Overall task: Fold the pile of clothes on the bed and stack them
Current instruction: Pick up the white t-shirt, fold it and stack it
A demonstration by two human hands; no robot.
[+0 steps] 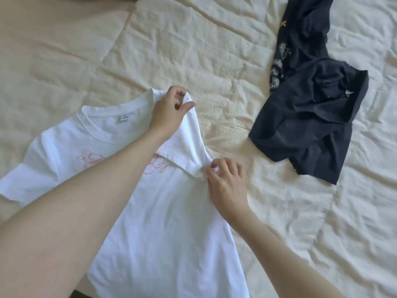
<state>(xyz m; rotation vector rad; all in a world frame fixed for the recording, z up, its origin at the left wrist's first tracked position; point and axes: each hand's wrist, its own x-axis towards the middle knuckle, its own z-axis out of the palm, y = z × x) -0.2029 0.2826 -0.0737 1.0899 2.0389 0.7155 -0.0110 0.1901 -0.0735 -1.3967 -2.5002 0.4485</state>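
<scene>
Both bare arms reached forward.
Left hand (169,110) pinched closed, farther out; right hand (225,181) pinched closed, nearer, palm down.

A rumpled cream quilt (214,50) covers most of the view, with a smoother tan sheet (53,39) at its left.

White T-shirt (167,233) flat, navy garment (311,117) crumpled

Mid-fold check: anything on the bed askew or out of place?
The dark navy garment lies crumpled and unfolded on the quilt, apart from the white T-shirt. On that shirt, both hands, left and right, pinch the folded-in sleeve; the other sleeve is still spread out. No visible damage.
</scene>
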